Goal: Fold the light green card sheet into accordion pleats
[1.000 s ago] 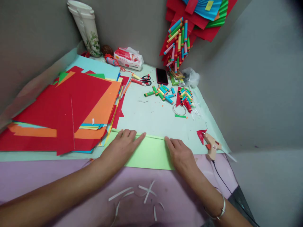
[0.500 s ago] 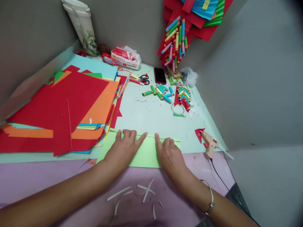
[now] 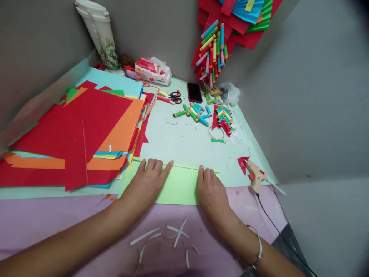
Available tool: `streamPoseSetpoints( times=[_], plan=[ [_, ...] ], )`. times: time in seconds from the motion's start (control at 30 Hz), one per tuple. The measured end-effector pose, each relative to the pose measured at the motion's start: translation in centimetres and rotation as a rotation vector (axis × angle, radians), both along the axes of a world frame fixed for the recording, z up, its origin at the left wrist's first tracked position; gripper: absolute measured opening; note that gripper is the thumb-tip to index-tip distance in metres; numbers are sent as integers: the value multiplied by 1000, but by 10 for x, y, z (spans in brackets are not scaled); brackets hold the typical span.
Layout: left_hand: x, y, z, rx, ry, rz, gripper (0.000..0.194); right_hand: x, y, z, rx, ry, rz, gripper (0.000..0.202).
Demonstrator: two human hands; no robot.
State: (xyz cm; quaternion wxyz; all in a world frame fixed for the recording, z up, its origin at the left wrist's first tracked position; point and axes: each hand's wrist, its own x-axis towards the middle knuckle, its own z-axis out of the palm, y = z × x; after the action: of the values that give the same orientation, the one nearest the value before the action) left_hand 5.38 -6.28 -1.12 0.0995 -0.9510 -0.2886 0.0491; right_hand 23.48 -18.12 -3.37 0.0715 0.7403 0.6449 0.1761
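Observation:
A light green sheet of paper lies in front of me, with a narrow fold along its far edge. My left hand bears down on the left part of that fold, its fingers bent and its thumb stretched to the right along the crease. On the right part, my right hand grips the folded edge, thumb and fingers close together. Bare paper shows between the two hands. What lies under the fingertips is hidden.
To the left is a stack of coloured paper. A glue gun with a cord lies at right. Farther back are scissors, a phone and small paper rolls. White strips lie nearest me.
My right hand has slid right along the fold, its thumb drawn in toward the fingers. My left hand has shifted slightly left. The gap between the hands is wider.

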Motion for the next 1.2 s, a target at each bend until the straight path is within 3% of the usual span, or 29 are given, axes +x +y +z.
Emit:
streamPoseSetpoints(
  times=[0.33,0.63,0.83,1.2],
  plan=[
    [-17,-7,-16,170,-61,52,52,4,-6,-8,117,-79,27,45],
    [-19,-11,-10,175,-33,171,58,11,-12,-5,119,-61,-54,47],
    [-23,-10,-7,195,-12,168,60,12,-16,-5,106,9,-60,54],
    [-31,-10,-18,241,-66,140,59,24,-28,-11,172,72,-10,58]
  ],
)
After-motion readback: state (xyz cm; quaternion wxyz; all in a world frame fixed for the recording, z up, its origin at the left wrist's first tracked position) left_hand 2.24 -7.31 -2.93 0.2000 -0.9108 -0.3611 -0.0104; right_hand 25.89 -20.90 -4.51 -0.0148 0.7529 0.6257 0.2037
